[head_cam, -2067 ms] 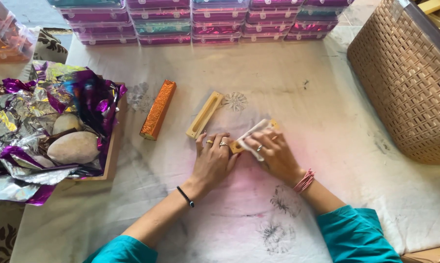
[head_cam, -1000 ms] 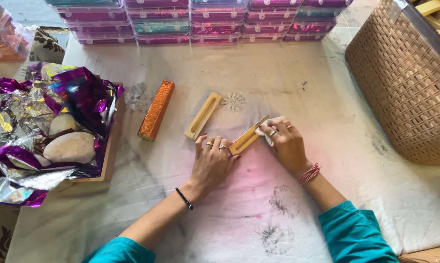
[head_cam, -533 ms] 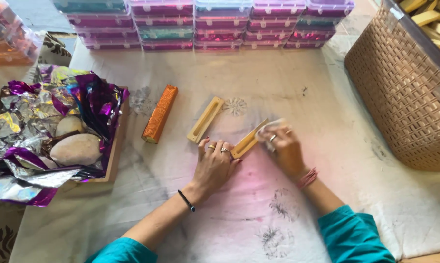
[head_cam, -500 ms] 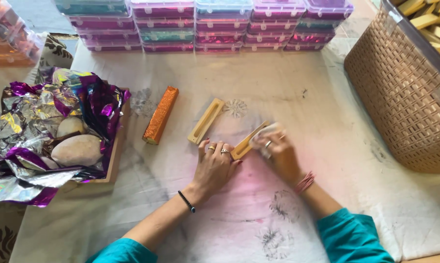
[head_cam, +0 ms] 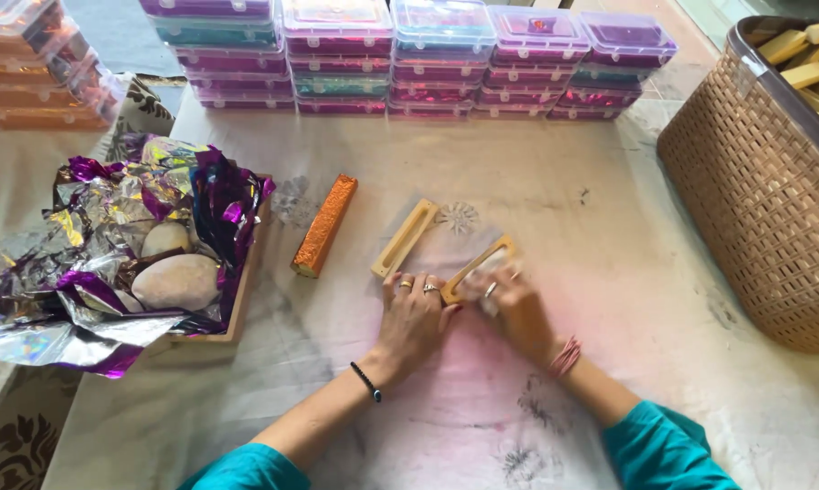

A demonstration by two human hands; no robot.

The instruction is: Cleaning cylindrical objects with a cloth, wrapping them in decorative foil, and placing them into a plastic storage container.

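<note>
Fingers of the left hand lie flat and spread, their tips pinning the near end of a slotted wooden frame to the cloth-covered table. The right hand, blurred, curls over the frame's middle, apparently pressing or rubbing a pale strip into it; its exact grip cannot be told. Good practice, judging from this pose: hold the frame steady and press evenly along its slot. Both forearms reach forward and converge. A second wooden frame and an orange foil-covered bar lie just beyond.

Soft even daylight, slight motion blur
</note>
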